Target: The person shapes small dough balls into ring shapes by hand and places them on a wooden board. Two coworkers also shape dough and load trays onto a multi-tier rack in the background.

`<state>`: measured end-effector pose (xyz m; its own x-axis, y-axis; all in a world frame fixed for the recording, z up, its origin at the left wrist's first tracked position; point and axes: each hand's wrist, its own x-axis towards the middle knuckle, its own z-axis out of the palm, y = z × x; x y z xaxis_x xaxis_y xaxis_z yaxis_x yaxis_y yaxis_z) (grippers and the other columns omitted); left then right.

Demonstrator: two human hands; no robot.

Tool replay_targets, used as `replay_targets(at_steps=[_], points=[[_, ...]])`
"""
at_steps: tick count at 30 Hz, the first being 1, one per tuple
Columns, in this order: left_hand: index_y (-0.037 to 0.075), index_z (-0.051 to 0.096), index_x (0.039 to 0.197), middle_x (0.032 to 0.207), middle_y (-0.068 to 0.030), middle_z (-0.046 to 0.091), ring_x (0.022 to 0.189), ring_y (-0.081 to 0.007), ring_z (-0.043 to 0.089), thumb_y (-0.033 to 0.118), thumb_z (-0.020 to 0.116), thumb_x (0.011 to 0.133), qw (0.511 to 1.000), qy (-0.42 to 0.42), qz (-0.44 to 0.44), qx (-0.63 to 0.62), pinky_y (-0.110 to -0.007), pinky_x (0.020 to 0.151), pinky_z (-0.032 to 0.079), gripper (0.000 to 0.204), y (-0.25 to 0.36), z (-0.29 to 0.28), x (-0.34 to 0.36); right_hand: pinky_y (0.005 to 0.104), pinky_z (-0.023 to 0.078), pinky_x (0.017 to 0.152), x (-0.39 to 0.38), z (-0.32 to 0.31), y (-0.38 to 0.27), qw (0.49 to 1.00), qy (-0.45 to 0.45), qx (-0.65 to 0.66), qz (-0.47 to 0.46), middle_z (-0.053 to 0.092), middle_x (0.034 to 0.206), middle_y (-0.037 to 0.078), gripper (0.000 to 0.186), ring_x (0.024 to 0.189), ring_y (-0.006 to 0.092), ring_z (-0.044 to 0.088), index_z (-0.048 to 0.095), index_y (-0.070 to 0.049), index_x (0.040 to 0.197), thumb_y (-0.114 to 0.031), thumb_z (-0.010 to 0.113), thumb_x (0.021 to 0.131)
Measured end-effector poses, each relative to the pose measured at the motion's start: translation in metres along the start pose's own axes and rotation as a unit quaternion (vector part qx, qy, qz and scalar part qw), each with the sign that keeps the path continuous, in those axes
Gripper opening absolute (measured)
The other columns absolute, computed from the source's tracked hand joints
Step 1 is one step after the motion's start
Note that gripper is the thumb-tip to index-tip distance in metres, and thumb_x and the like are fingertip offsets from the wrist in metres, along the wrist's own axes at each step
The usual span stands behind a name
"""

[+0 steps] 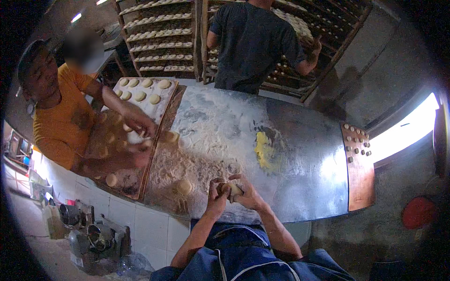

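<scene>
A pale lump of dough [234, 189] is held low over the metal-topped table [304, 178], near its front edge. My left hand [218, 195] wraps round the dough's left side with curled fingers, and my right hand [247, 194] grips it from the right. Just left of my hands a round dough piece [184, 187] rests on flour, with another [171, 137] farther back beside a co-worker's hands. A yellow smear [262, 150] lies behind my hands to the right.
A co-worker in orange [61, 122] works over a board of dough rounds [158, 86] on the left. Another person in dark clothing [248, 47] stands at racks of dough trays [159, 23] behind. A board with small pieces [358, 182] is at the right; metal machine parts [98, 234] sit lower left.
</scene>
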<state>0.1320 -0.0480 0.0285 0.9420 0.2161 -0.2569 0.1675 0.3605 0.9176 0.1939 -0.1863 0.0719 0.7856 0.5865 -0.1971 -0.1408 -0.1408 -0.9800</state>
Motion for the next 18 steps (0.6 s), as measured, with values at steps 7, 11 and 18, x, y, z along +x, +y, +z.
replay_targets(at_steps=[7,11,18], points=[[0.013,0.040,0.115,0.099,-0.0047,0.060,0.081,-0.0119,0.058,0.004,0.064,0.083,0.987,-0.133,0.036,-0.083,-0.025,0.067,0.048,0.040,-0.013,0.029,-0.018,0.0316,0.048,0.077,-0.016,-0.033,0.072,0.993,0.099,-0.008,0.063,0.064,0.091,0.011,0.032,0.086,0.0198,0.062,0.060,-0.006,0.111,-0.031,0.051,0.093],[0.012,0.042,0.100,0.089,-0.0018,0.053,0.065,-0.0098,0.048,0.013,0.052,0.089,0.985,-0.017,0.059,-0.159,-0.024,0.056,0.039,0.015,-0.046,0.037,-0.003,0.0337,0.048,0.074,-0.012,-0.038,0.072,0.981,0.094,-0.137,0.096,0.064,0.079,0.014,0.044,0.083,0.0217,0.062,0.066,-0.001,0.092,-0.038,0.043,0.098],[0.006,0.053,0.088,0.090,-0.0120,0.059,0.064,-0.0214,0.058,0.029,0.048,0.093,0.864,0.095,0.298,0.394,-0.040,0.050,0.048,0.024,-0.046,0.057,0.008,0.0324,0.047,0.063,-0.008,-0.026,0.080,0.926,0.229,-0.256,-0.155,0.062,0.075,0.011,0.054,0.064,0.0191,0.056,0.062,0.005,0.092,-0.044,0.042,0.098]])
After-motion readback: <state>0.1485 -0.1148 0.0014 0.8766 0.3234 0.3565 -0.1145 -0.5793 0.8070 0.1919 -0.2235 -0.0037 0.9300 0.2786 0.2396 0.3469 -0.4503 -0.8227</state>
